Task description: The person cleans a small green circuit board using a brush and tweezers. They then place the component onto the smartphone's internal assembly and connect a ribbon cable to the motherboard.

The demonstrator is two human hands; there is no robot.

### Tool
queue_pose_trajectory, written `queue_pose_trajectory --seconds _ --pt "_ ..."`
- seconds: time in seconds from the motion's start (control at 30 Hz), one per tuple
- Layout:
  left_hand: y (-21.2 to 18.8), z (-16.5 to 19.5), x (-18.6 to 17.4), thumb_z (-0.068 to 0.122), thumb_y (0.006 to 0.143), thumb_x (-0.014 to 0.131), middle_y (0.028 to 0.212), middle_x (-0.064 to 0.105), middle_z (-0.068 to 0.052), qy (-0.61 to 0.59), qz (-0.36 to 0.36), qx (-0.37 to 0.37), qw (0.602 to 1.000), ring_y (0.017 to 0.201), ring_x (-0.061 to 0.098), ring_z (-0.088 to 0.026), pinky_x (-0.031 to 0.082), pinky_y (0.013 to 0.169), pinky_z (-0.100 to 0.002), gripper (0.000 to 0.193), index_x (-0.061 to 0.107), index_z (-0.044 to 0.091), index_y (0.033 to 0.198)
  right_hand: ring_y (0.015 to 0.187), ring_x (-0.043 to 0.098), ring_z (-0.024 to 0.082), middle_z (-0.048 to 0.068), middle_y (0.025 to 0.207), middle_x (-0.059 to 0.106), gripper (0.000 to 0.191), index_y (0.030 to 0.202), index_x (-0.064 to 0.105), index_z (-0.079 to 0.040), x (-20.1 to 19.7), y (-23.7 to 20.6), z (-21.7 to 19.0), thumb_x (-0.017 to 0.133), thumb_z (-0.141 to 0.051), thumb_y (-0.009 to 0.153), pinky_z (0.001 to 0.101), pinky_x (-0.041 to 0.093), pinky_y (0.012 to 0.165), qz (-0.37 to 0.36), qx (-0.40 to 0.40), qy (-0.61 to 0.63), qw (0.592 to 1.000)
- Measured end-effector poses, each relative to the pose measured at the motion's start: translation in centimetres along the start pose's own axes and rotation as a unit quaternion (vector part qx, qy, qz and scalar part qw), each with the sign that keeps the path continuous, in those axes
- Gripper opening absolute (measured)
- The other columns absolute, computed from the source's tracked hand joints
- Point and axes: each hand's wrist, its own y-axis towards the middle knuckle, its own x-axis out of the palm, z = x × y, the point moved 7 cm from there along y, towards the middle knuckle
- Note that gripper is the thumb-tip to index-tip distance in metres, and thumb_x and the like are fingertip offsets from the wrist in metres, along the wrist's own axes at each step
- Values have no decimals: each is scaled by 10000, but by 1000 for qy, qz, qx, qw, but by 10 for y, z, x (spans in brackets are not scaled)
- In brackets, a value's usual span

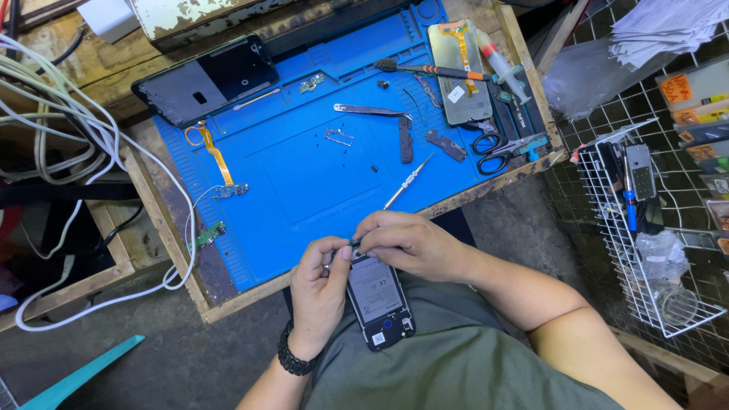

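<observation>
Over the lap: opened phone (380, 300), gripped at its side by left hand (317, 292). Right hand (414, 243) pinches a small tool at its top edge, tip hidden; steady, light pressure advised, loose parts kept on blue mat (304, 175).

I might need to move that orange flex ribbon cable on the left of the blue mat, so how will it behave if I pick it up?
The orange flex ribbon cable looks thin and flat, so it would probably flop and bend. It seems very light and likely to slide across the blue mat if nudged. The small green board at its end suggests it is fragile.
</observation>
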Motion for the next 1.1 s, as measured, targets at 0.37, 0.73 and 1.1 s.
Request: queue_pose_trajectory --seconds 0.37,0.73,1.1 --pt "-5 -12 1 73 972 703 798 609 65 -39 28 -38 998 688 479 2 390 584 -176 107 679 43 1072 1019 730 205 111 1198 716 98 1041 670 -21 1 -5 12 637 -54 954 312 573 863 6 49 68 996" --pt "-8 -15 6 47 1004 671 931 665 17 -72 4 -24 997 813 576 -18 465 685 -183 128 629 37 1124 772 588 48 44 1047 744 110 976 672 -38 10 -5 30 699 -145 966 230 488 671 41 136 196 970" --pt "-11 -19 6 76 1024 555 1121 720 -67 -182 -45 -83 979 1000 662 -83 528 872 -216 371 445 24 1375 823 591 95 21 895 637 120 997 696 -33 12 6 34 701 -129 926 260 491 725 9 153 112 982"
